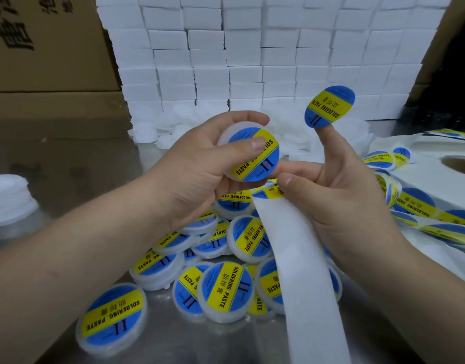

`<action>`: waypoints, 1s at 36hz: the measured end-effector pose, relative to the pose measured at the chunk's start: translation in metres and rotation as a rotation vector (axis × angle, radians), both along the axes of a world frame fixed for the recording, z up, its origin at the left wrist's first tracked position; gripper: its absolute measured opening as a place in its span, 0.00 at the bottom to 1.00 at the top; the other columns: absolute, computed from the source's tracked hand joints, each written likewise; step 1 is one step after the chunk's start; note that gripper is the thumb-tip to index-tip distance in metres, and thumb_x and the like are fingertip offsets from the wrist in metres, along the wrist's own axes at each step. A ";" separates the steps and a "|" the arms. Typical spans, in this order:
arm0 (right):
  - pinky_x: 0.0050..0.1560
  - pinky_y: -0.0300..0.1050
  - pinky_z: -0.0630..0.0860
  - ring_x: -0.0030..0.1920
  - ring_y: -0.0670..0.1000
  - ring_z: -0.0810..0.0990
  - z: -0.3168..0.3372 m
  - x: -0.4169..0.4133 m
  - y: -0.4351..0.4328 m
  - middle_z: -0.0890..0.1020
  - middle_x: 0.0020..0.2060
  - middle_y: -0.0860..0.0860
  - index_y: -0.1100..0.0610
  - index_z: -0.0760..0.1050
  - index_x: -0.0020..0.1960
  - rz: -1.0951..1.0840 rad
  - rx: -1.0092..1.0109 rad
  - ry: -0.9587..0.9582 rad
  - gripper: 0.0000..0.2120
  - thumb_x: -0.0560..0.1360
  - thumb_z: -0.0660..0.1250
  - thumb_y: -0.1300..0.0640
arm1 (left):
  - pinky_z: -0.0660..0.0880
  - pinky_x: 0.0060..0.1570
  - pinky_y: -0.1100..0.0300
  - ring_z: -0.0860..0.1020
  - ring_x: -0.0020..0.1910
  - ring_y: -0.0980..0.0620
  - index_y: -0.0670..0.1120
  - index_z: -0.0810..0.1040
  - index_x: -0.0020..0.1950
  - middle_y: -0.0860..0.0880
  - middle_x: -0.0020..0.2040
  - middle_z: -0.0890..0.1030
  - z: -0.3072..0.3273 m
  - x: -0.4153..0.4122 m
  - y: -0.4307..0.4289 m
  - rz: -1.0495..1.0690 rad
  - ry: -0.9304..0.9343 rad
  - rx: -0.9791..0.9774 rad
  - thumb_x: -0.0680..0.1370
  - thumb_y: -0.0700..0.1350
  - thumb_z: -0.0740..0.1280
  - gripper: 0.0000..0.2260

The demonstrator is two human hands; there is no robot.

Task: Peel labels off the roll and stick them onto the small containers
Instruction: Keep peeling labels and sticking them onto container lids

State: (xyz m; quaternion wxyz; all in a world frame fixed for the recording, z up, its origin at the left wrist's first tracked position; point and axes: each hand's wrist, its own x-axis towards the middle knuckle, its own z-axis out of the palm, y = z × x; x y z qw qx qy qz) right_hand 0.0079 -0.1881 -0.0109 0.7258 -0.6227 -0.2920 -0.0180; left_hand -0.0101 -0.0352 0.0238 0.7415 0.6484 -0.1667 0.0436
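Holding a container in the left hand, thumb pressing its sticker. The right hand pinches the liner; a peeled label sits on its raised forefinger, up-right of the container.

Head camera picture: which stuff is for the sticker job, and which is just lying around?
For the job: left hand, holding a labelled container; right hand, pinching the backing strip, peeled label on its fingertip; label roll; finished pile.
Lying about: cardboard boxes; stacked white boxes.
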 end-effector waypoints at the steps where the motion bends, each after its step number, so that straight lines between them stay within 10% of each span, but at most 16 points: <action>1: 0.54 0.51 0.78 0.46 0.51 0.84 0.000 0.000 0.000 0.86 0.42 0.49 0.49 0.51 0.76 0.001 -0.001 -0.001 0.41 0.67 0.65 0.61 | 0.80 0.42 0.56 0.83 0.42 0.48 0.50 0.78 0.49 0.35 0.56 0.78 -0.001 0.000 0.000 0.010 -0.012 0.020 0.65 0.44 0.70 0.13; 27: 0.45 0.43 0.79 0.42 0.47 0.83 0.001 -0.002 0.002 0.86 0.43 0.47 0.48 0.54 0.75 -0.039 -0.015 0.029 0.39 0.67 0.65 0.59 | 0.79 0.49 0.60 0.82 0.47 0.55 0.55 0.77 0.47 0.51 0.47 0.83 0.000 -0.006 -0.007 0.275 -0.336 0.329 0.77 0.37 0.64 0.12; 36: 0.54 0.46 0.75 0.45 0.41 0.82 -0.001 0.003 0.002 0.85 0.37 0.42 0.44 0.60 0.70 -0.244 -0.157 0.004 0.30 0.73 0.67 0.60 | 0.73 0.31 0.71 0.80 0.35 0.63 0.54 0.71 0.51 0.63 0.37 0.82 0.041 0.004 0.038 0.463 -0.311 0.174 0.79 0.48 0.57 0.05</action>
